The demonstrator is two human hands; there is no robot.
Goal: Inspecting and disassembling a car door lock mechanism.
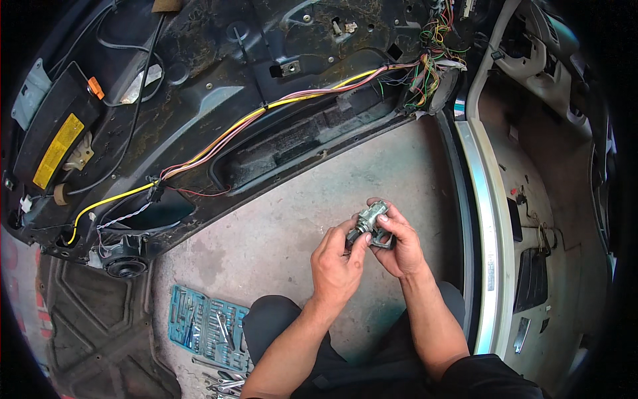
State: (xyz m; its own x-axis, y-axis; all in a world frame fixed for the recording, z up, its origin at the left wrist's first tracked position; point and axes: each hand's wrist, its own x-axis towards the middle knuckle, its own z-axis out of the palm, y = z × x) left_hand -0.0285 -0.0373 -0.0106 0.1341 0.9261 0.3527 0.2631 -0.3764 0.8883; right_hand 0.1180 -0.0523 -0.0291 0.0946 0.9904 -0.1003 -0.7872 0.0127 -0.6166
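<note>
In front of my knees, above the concrete floor, both hands hold a small grey cast-metal part (371, 217) with a cylindrical body and a dark lower end. My left hand (337, 261) pinches its lower left end between thumb and fingers. With thumb and fingers, my right hand (403, 245) grips the part's right side. The fingers cover some of it, so its exact kind cannot be made out.
Ahead spans a stripped car door (199, 126) with a yellow and pink wiring harness (266, 106). At right runs the door sill (488, 266) of the car. An open teal socket set (206, 326) and loose wrenches (222, 384) lie left of my knees, beside a dark mat (100, 326).
</note>
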